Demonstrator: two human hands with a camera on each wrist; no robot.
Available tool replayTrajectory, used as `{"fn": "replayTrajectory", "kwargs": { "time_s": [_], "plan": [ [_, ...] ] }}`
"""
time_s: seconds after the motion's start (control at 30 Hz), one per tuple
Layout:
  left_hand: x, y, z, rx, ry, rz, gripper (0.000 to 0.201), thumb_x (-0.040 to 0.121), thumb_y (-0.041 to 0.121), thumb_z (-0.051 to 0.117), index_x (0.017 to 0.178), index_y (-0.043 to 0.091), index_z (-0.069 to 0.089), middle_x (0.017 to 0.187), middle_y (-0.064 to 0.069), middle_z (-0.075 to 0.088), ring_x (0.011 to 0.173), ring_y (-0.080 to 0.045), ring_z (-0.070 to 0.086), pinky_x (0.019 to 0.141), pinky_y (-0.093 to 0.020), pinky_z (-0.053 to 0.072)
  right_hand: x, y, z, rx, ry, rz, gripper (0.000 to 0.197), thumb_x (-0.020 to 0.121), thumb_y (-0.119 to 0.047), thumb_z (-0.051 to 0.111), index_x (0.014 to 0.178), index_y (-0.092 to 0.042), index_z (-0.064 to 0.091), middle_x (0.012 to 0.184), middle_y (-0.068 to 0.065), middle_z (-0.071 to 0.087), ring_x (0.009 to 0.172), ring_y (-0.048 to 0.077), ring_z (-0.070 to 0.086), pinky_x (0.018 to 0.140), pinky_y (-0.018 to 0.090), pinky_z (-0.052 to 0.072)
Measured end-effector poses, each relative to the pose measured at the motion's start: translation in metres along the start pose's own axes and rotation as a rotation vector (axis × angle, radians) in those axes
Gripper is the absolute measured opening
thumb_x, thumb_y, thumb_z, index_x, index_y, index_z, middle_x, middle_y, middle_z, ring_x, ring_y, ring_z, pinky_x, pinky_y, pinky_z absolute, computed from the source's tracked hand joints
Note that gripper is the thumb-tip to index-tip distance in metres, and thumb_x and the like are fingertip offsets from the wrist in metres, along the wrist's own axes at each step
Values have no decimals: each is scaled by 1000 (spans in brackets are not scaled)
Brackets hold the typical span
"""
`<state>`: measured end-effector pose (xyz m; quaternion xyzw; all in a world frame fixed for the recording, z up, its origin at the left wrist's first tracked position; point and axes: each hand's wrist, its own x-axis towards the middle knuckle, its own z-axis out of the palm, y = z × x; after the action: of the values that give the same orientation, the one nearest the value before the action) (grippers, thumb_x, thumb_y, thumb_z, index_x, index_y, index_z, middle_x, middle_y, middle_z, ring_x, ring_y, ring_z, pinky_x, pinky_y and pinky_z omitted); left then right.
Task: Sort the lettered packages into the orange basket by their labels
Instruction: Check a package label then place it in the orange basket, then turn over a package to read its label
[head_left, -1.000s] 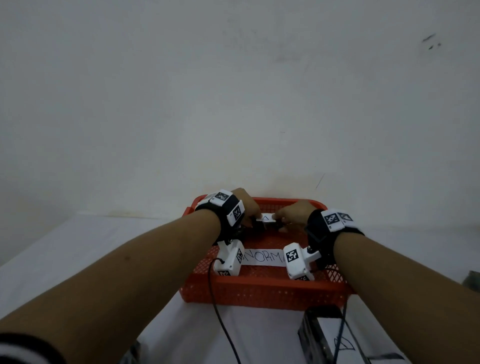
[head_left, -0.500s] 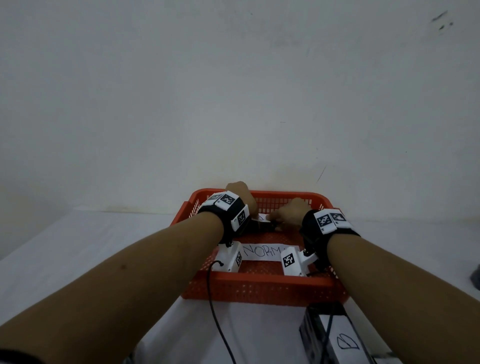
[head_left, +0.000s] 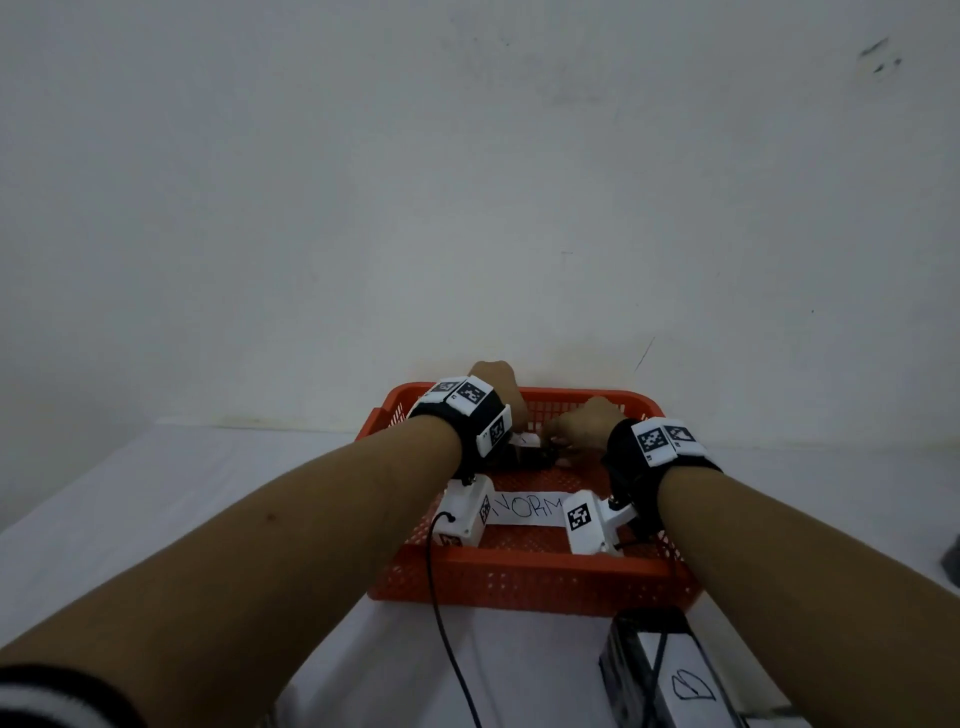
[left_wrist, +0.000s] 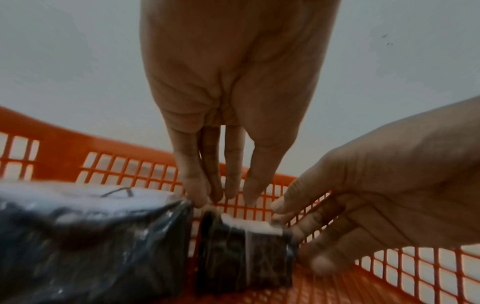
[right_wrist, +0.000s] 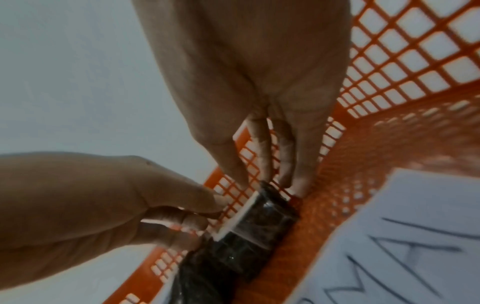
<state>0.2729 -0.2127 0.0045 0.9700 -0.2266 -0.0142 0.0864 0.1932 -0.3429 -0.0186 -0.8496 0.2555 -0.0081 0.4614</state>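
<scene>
The orange basket (head_left: 519, 564) stands on the white table, and both my hands are inside it near the back wall. A small black wrapped package (left_wrist: 244, 253) with a white label on top lies on the basket floor. My right hand (left_wrist: 293, 218) pinches its right end between thumb and fingers. My left hand (left_wrist: 223, 195) points down, and its fingertips hold the package's left end. A larger black package (left_wrist: 91, 246) with a white label lies just to the left of it. In the head view the small package (head_left: 540, 457) is mostly hidden between my left hand (head_left: 501, 395) and right hand (head_left: 587, 423).
A white paper strip (head_left: 527, 506) with "NORM" showing lies across the basket floor, nearer to me than the packages. Another black package (head_left: 670, 680) with a white label sits on the table in front of the basket, at the right. A black cable (head_left: 447, 639) runs from my left wrist.
Both hands have lowered the small package onto the basket floor by the back wall. Its white label, plain between the hands a second ago, is now mostly covered in the head view.
</scene>
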Motion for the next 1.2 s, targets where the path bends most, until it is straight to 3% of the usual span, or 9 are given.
{"fn": "replayTrajectory", "kwargs": {
  "time_s": [0.1,0.17,0.3,0.47,0.63,0.77,0.97,1.07,1.2],
  "plan": [
    [-6,8,-37,-74,72,67,42,85,16,71,53,13,43,52,-3,47,46,-20,44,48,-27,43,-17,-25,-16,-176,132,-144,20,87,-22,70,83,-3,69,85,17,74,83,38,75,65,37,58],
    [-19,16,-73,-123,110,72,33,87,19,73,61,9,57,58,-5,55,54,-23,54,55,-30,49,-34,-49,-33,-260,201,-244,27,89,-25,70,93,2,73,94,19,75,87,38,74,72,41,62],
    [-53,21,-139,-136,203,156,26,92,30,73,98,6,80,98,-9,77,92,-26,71,78,-34,56,-80,-89,-71,-330,306,-433,42,93,-30,68,127,-5,68,123,13,72,107,30,68,87,36,55],
    [-129,18,-177,-56,249,242,54,98,41,65,144,15,60,148,-4,60,137,-23,55,107,-32,43,-154,-98,-93,-445,292,-531,67,95,-44,64,155,-23,41,141,8,62,122,25,62,98,36,49],
    [-205,4,-160,102,168,315,75,101,55,55,160,13,36,165,-6,39,151,-24,38,122,-36,30,-223,-69,-90,-557,284,-567,80,94,-56,62,161,-29,29,162,4,44,147,26,43,115,46,41],
    [-266,-8,-127,100,106,388,78,101,59,51,161,11,33,167,-7,33,154,-24,32,124,-35,26,-265,-29,-75,-643,261,-532,86,92,-65,59,164,-36,20,172,-5,25,161,27,13,127,57,18],
    [-325,-37,-74,-23,13,435,97,81,86,35,159,30,36,158,1,46,143,-20,45,120,-44,37,-309,28,-52,-710,141,-493,91,90,-75,54,164,-38,16,173,-3,19,161,31,9,126,64,11],
    [-345,-44,-50,-41,-7,431,76,92,76,45,154,31,44,150,3,51,135,-16,50,115,-45,42,-325,57,-41,-739,143,-495,97,83,-82,50,163,-40,16,172,-3,21,160,32,13,125,66,16],
    [-368,-38,-27,1,-85,397,83,98,66,49,164,22,24,172,-2,21,158,-19,20,129,-43,19,-345,85,-31,-737,118,-423,97,87,-78,55,164,-39,12,175,-4,13,161,33,8,126,63,12]
  ]
}}
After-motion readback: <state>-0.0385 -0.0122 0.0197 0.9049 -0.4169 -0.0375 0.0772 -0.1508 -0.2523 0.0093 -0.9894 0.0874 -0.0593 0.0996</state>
